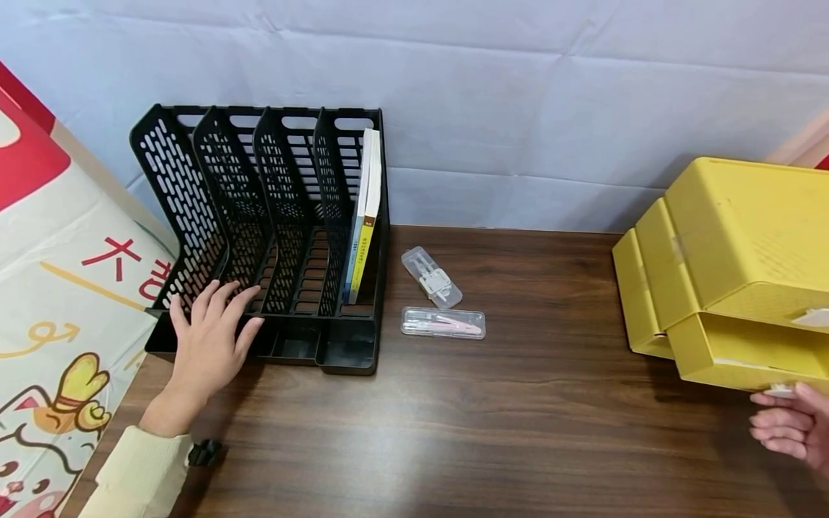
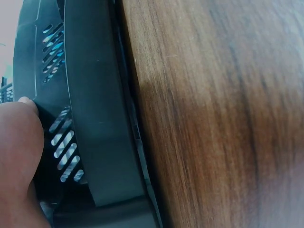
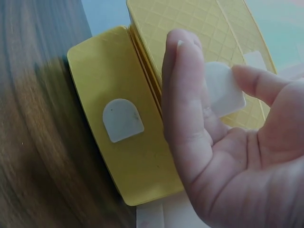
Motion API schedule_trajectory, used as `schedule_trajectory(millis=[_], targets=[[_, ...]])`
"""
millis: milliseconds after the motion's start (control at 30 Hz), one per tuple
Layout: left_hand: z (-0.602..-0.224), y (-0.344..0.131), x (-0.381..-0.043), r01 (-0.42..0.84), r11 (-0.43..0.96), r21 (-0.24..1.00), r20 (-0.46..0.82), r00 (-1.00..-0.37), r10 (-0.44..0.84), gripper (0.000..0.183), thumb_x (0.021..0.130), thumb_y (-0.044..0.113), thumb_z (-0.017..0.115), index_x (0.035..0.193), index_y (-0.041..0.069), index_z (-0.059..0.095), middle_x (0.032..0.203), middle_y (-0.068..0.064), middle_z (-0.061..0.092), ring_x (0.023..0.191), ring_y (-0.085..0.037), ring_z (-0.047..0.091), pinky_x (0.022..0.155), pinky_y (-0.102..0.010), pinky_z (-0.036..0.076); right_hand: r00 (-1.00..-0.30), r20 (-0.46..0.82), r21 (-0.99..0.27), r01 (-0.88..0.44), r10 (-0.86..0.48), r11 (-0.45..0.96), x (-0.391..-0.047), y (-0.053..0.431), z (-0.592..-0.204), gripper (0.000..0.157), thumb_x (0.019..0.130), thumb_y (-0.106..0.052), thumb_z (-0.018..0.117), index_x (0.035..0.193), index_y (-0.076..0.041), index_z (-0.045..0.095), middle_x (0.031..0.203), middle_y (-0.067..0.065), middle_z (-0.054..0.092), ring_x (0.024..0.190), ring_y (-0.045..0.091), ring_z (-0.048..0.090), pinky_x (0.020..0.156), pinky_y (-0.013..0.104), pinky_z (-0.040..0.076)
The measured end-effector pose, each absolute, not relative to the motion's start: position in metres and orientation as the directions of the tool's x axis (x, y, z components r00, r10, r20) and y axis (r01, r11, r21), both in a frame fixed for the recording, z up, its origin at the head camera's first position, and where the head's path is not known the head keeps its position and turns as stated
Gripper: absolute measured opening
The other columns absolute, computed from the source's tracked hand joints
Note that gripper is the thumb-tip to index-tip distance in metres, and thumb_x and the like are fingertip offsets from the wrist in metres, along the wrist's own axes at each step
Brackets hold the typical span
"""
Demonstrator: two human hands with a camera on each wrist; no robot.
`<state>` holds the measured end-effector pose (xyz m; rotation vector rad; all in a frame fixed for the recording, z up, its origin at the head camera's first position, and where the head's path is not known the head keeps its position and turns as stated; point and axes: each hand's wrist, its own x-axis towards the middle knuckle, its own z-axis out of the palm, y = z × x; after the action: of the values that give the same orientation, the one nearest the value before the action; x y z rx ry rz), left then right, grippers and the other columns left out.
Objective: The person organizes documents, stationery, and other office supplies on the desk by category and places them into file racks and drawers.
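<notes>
My left hand [image 1: 210, 345] rests on the front left part of a black file organizer [image 1: 350, 345], fingers spread and relaxed; its thumb lies against the black plastic in the left wrist view. At the right edge of the head view, my right hand [image 1: 791, 426] pinches the white tab handle [image 3: 223, 88] of a yellow drawer [image 1: 696, 352]. That drawer sticks out from a yellow drawer box [image 1: 751, 230], and part of its inside shows. Another drawer front with its own white tab [image 3: 122, 120] sits beside it in the right wrist view.
Thin books [image 1: 365, 216] stand in the organizer's rightmost slot. Two clear plastic cases, one tilted [image 1: 432, 277] and one level [image 1: 443, 323], lie on the brown wooden table [image 1: 518, 432] beside it. A white cloth [image 1: 486, 108] hangs behind; a printed bag [image 1: 78, 288] borders the left.
</notes>
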<state>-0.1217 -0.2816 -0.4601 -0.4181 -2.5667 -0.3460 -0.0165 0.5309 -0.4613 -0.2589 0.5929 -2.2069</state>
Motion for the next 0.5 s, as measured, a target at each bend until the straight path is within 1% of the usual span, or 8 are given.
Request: schedule_trajectory(millis=[133, 233, 367, 500], targets=[[-0.461, -0.282, -0.122, 0.359, 0.920, 0.159, 0.535, -0.814, 0.226, 0.059, 0.106, 0.057, 0.035, 0.139, 0.013, 0.058, 0.140, -0.023, 0.052, 0.140, -0.047, 0.035, 0.110, -0.077, 0.003, -0.656, 0.007, -0.489, 0.656, -0.755, -0.575, -0.023, 0.524, -0.457, 0.070, 0.113, -0.040, 0.010, 0.142, 0.007, 0.053, 0.138, 0.030, 0.056, 0.132, 0.041, 0.052, 0.111, 0.044, 0.039], [-0.461, -0.281, -0.122, 0.362, 0.919, 0.158, 0.537, -0.812, 0.228, 0.058, 0.106, 0.056, 0.036, 0.139, 0.013, 0.058, 0.140, -0.023, 0.052, 0.139, -0.047, 0.035, 0.110, -0.077, 0.003, -0.688, -0.012, -0.512, 0.628, -0.726, -0.586, -0.027, 0.521, -0.454, 0.073, 0.112, -0.040, 0.008, 0.140, 0.007, 0.056, 0.134, 0.029, 0.060, 0.129, 0.040, 0.056, 0.108, 0.043, 0.043], [-0.461, -0.281, -0.122, 0.363, 0.918, 0.158, 0.535, -0.813, 0.230, 0.058, 0.106, 0.056, 0.036, 0.139, 0.013, 0.058, 0.140, -0.023, 0.052, 0.139, -0.047, 0.036, 0.110, -0.077, 0.003, -0.718, -0.009, -0.535, 0.592, -0.696, -0.603, -0.032, 0.518, -0.453, 0.078, 0.110, -0.041, 0.002, 0.139, 0.008, 0.056, 0.131, 0.028, 0.062, 0.126, 0.040, 0.059, 0.106, 0.042, 0.045], [-0.460, -0.281, -0.122, 0.364, 0.918, 0.156, 0.539, -0.810, 0.230, 0.058, 0.106, 0.056, 0.035, 0.138, 0.013, 0.058, 0.140, -0.023, 0.052, 0.138, -0.048, 0.036, 0.110, -0.077, 0.004, -0.731, 0.014, -0.548, 0.565, -0.682, -0.617, -0.038, 0.516, -0.452, 0.082, 0.108, -0.039, -0.004, 0.139, 0.009, 0.055, 0.130, 0.029, 0.062, 0.125, 0.040, 0.059, 0.106, 0.042, 0.044]])
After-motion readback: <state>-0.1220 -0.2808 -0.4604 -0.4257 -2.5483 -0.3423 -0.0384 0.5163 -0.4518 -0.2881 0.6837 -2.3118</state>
